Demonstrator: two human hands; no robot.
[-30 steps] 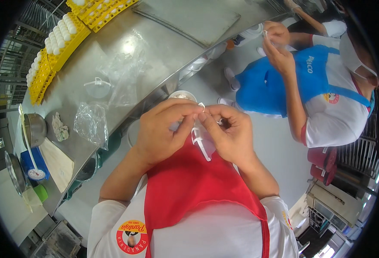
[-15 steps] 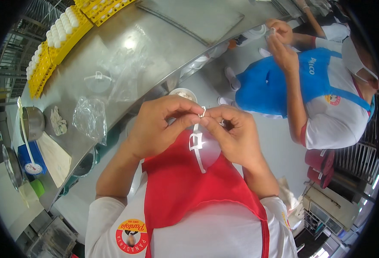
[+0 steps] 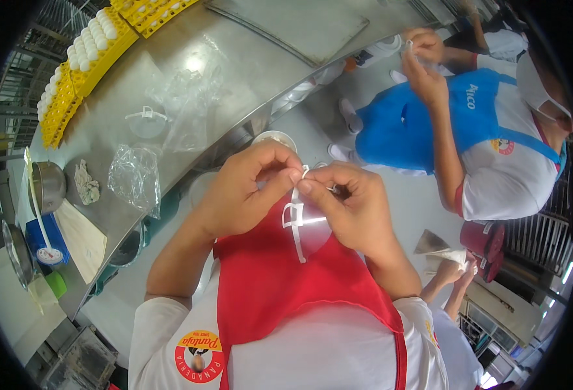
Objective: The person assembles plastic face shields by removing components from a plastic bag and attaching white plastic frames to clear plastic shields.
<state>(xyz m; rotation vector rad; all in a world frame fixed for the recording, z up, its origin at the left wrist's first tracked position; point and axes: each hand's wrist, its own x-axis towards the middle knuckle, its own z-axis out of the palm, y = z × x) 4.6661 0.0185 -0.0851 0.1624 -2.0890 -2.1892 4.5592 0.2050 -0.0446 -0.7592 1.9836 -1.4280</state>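
Both my hands are raised in front of my red apron, fingertips pinched close together. Between them hangs what looks like a clear plastic mouth shield [image 3: 294, 216] with a white frame and a thin white strap or loop at one end. My left hand [image 3: 250, 188] pinches that end between thumb and forefinger. From the other side, my right hand [image 3: 350, 200] grips the same small white loop, its other fingers curled. The transparent sheet of the shield shows against the apron. On the steel table lies a similar clear shield [image 3: 146, 121] with a white frame.
Crumpled clear plastic bags [image 3: 133, 179] lie on the steel table [image 3: 247, 71]. Yellow egg trays [image 3: 91, 75], a flat metal tray [image 3: 293, 26], a metal bowl [image 3: 51, 185] and a blue scale [image 3: 44, 240] stand there too. A co-worker in a blue apron [image 3: 403, 130] is at the right.
The shield hanging from my hands has swung slightly left; my hands stay nearly in place. Another person's hands with a cloth-like item have come into view at lower right.
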